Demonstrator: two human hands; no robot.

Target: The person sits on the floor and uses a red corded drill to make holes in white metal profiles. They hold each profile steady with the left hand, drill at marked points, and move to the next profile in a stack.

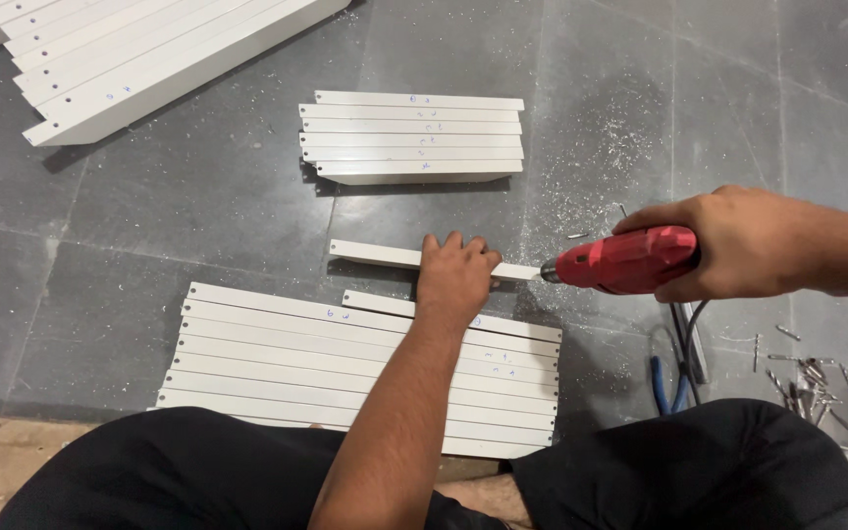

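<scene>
White strip (385,255) mid-frame on the grey floor (198,196) looks light, stiff and slick, so your left hand (455,280) pressing flat, fingers spread near the drilled end, seems right, while your right hand (738,245) wraps tight round the red drill (625,260).

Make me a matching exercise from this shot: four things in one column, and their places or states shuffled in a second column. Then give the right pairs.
Things
1. left hand
2. right hand
3. red drill
4. screws

Places or states
A. scattered loose on the dark floor at the far right
B. pressing down on a single white bar
C. tip set against the right end of that bar
D. wrapped around the drill's body

Pairs: 1-B, 2-D, 3-C, 4-A
</scene>
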